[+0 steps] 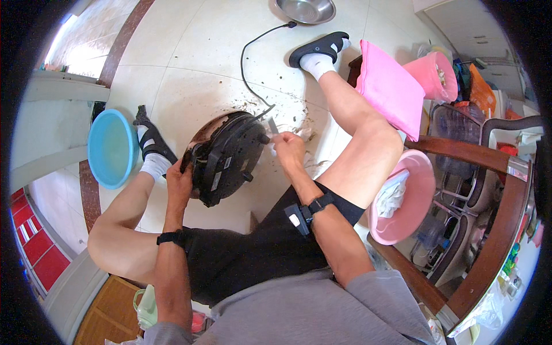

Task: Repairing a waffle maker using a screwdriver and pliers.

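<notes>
A round black electric appliance point(227, 161), which looks like an electric griddle, stands tilted on edge on the floor between my legs, its underside with stubby feet facing me. My left hand point(179, 183) is closed around its left rim. By its right edge, my right hand point(289, 152) pinches a small flat scraper point(272, 127) with a greyish blade. Whether the blade touches the appliance I cannot tell. From the appliance a black power cord point(244, 63) runs up to a plug on the floor. Dark crumbs point(293, 112) lie scattered around it.
A blue basin point(112, 149) stands by my left foot, a metal bowl point(307, 10) at the far side. On my right are a pink cushion point(391, 86), a pink bin point(434, 75), a pink basin point(422, 201) with white cloth, and a wooden-framed table point(489, 276) with stacked chairs.
</notes>
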